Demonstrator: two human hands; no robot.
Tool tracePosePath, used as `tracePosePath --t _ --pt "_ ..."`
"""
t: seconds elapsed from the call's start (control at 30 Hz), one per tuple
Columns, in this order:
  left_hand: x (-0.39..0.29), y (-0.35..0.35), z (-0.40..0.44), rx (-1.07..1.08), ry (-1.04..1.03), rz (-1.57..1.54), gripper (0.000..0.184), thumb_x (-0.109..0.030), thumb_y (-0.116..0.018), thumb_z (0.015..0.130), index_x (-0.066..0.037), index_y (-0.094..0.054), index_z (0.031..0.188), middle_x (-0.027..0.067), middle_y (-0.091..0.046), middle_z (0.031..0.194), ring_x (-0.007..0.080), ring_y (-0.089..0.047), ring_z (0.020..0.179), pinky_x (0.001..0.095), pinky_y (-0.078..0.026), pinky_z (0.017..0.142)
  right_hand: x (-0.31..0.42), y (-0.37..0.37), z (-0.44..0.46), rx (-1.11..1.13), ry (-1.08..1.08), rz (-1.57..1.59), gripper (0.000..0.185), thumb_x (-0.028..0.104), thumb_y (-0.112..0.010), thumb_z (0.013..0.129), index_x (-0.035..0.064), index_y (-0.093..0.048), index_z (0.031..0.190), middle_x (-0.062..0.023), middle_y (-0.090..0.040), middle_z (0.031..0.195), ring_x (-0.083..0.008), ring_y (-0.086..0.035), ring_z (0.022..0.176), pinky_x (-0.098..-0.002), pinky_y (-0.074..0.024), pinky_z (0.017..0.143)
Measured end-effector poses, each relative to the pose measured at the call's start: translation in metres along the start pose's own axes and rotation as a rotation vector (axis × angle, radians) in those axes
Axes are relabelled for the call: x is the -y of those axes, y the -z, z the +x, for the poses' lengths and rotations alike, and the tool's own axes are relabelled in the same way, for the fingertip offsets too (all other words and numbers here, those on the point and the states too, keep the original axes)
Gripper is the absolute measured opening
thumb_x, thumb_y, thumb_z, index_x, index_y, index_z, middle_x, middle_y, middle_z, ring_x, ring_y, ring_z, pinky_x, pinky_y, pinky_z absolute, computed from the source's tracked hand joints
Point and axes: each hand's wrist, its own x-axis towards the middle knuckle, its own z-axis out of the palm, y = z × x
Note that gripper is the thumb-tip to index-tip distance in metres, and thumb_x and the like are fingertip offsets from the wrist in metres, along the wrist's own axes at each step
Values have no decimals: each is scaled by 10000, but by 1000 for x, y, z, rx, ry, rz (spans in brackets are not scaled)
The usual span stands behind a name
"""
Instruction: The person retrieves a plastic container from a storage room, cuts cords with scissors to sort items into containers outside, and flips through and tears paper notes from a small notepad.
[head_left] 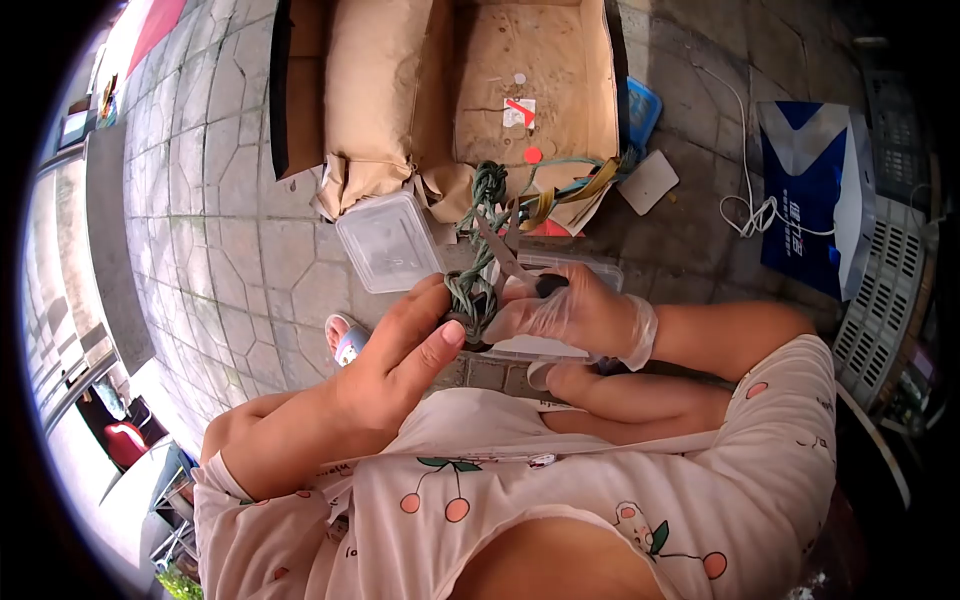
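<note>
My bare left hand (400, 345) is closed on the lower part of a bundle of knotted green cord (474, 268), which rises upright in front of me. In a clear plastic glove, my right hand (560, 310) grips scissors (508, 258) by their dark handle. The scissor blades point up and to the left and lie apart, beside the cord. Near my left hand is a clear plastic lid (390, 242). Another clear container (530, 346) lies partly hidden below my right hand.
An open cardboard box (535, 60) with brown paper (372, 80) stands ahead. Yellow and green strips (590, 185) hang at its near edge. At the right are a blue and white bag (805, 200), a white cable (745, 160) and grey crates (880, 265).
</note>
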Motion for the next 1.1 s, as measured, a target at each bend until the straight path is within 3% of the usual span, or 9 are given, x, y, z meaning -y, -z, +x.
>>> tracePosePath --t 0.1,0.27,0.33,0.4,0.53,0.63,0.73,1.03,1.1 --pt "-4 8 6 -24 -37 441 222 -139 -483 878 57 -485 982 192 -464 837 271 -448 740 315 -381 694 10 3 6 -91 -27 -64 257 147 -513 879 -9 -474 1080 -87 -601 962 -137 -574 844 -263 -470 749" --pt "9 17 9 -351 43 458 112 -60 -571 797 45 -570 837 163 -554 694 275 -493 570 317 -409 549 36 14 -14 -98 -189 -291 265 158 -492 894 -24 -543 1078 -114 -597 1030 -140 -580 896 -264 -481 768" --pt "3 18 9 -362 73 578 99 -42 -573 784 44 -575 833 167 -560 719 288 -513 585 326 -415 553 34 12 -13 -97 -73 -506 277 163 -507 883 -21 -549 1087 -112 -631 942 -115 -596 825 -257 -488 730" --pt "0 15 10 -371 -16 667 84 -5 -573 778 49 -575 842 110 -543 699 177 -471 559 271 -387 518 42 5 -11 -104 -75 -704 263 176 -527 872 -13 -573 1050 -112 -651 856 -117 -616 779 -252 -489 704" --pt "-2 10 11 -369 -76 706 107 22 -577 761 53 -574 863 99 -534 701 152 -469 547 255 -379 501 31 4 -11 -128 -60 -1058 230 148 -548 826 35 -600 1020 -168 -604 691 -261 -624 660 -302 -473 588" --pt "0 5 9 -345 -73 659 115 31 -571 759 68 -566 868 105 -537 718 152 -482 572 252 -384 515 34 -1 -8 -132 -87 -981 205 195 -563 806 60 -615 951 -191 -583 658 -336 -581 622 -404 -455 569" --pt "4 0 8 -335 -59 557 117 16 -577 759 57 -578 868 156 -553 757 292 -530 647 323 -423 580 38 -9 -2 -114 -111 -849 239 198 -552 816 27 -598 976 -199 -587 677 -341 -583 637 -409 -460 588" --pt "23 5 8 -371 -43 253 124 29 -534 802 41 -576 917 104 -542 741 177 -503 672 264 -403 616 22 -7 -1 50 217 -712 341 147 -505 865 -1 -427 1161 -161 -516 1048 -281 -509 970 -349 -399 839" --pt "23 5 9 -344 -62 272 128 32 -534 800 37 -577 920 106 -543 749 183 -505 680 266 -405 620 11 -6 3 88 180 -540 328 202 -519 860 -22 -457 1091 -178 -543 922 -282 -549 871 -344 -428 776"
